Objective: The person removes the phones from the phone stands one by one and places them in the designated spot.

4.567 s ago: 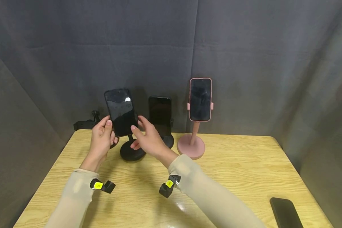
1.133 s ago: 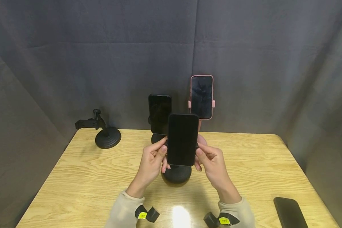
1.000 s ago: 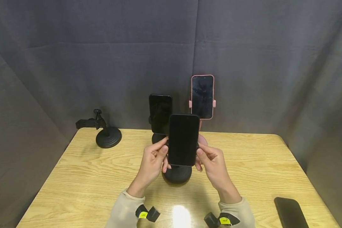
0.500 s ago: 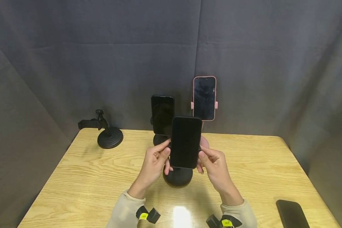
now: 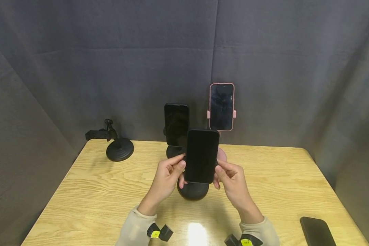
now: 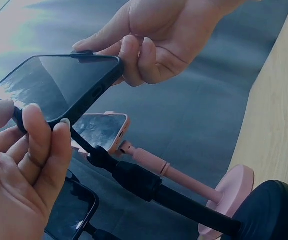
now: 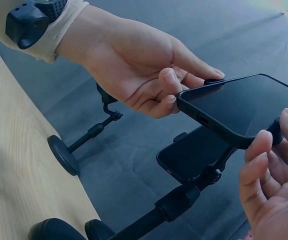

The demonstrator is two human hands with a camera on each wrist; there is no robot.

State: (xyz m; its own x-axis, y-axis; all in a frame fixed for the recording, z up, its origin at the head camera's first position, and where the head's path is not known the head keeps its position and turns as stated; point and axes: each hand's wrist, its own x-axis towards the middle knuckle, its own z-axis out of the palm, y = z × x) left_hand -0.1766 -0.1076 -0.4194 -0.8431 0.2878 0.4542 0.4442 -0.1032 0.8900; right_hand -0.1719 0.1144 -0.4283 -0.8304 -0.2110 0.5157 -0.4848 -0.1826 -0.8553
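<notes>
A phone [image 5: 202,156] in a black case stands upright on a black phone stand [image 6: 139,182] at the middle of the table. My left hand [image 5: 166,176] pinches the stand's clamp at the phone's left edge, thumb in front and fingers behind. On the opposite edge, my right hand [image 5: 233,179] pinches the other side of the clamp [image 6: 82,54] in the same way. The stand's round base [image 5: 193,192] shows below the phone; its pole is hidden behind the phone in the head view but plain in both wrist views.
Behind stand a black phone on a black stand [image 5: 176,124] and a pink-cased phone [image 5: 222,107] on a pink stand. A black stand with an unfilled holder [image 5: 120,149] is at the back left. Another dark phone [image 5: 317,231] lies front right on the wooden table [image 5: 89,194].
Since the earliest frame, both hands have brought the stand with its phone from the back left to the middle front, and the phone has straightened. Over the last second it tips back slightly.
</notes>
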